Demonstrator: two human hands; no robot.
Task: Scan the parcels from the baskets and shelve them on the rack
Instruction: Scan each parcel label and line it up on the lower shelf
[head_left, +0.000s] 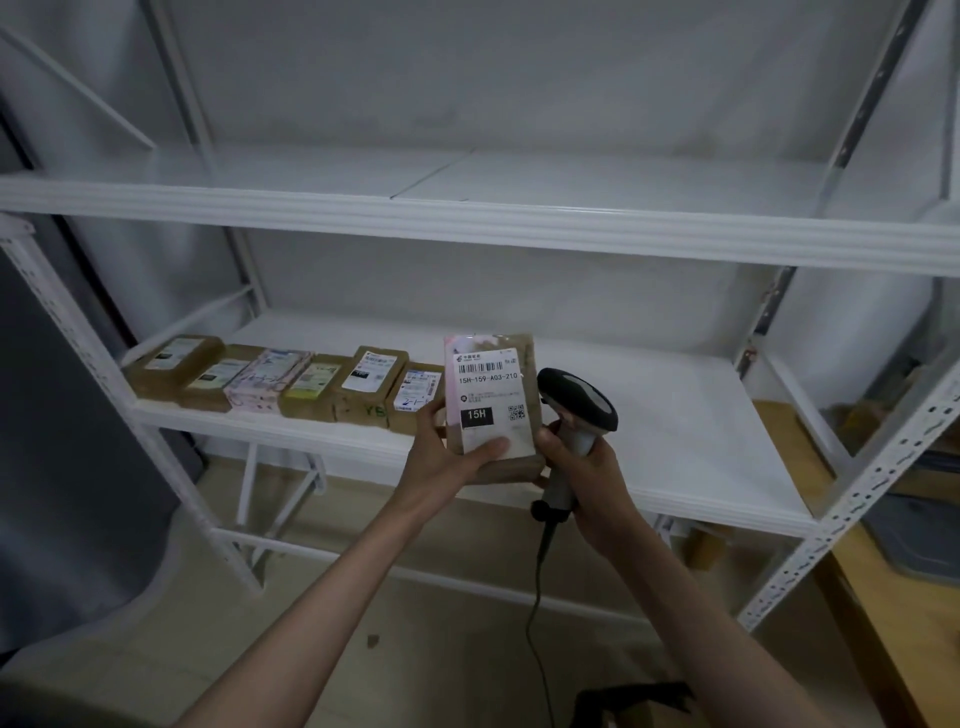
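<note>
My left hand (447, 457) holds a small brown parcel (491, 384) upright in front of the rack, its white label with barcode facing me. My right hand (582, 467) grips a handheld barcode scanner (576, 400), black and grey, right beside the parcel's right edge; its cable (535, 597) hangs down. On the white rack's middle shelf (675, 415), several labelled parcels (291, 379) lie in a row at the left end. The held parcel hovers just right of that row.
The white metal rack has an upper shelf (519, 223) with nothing showing on it. Perforated uprights (857, 493) stand at both sides. At the right, wooden flooring and a grey bin (914, 535). A dark object (634, 701) sits at the bottom edge.
</note>
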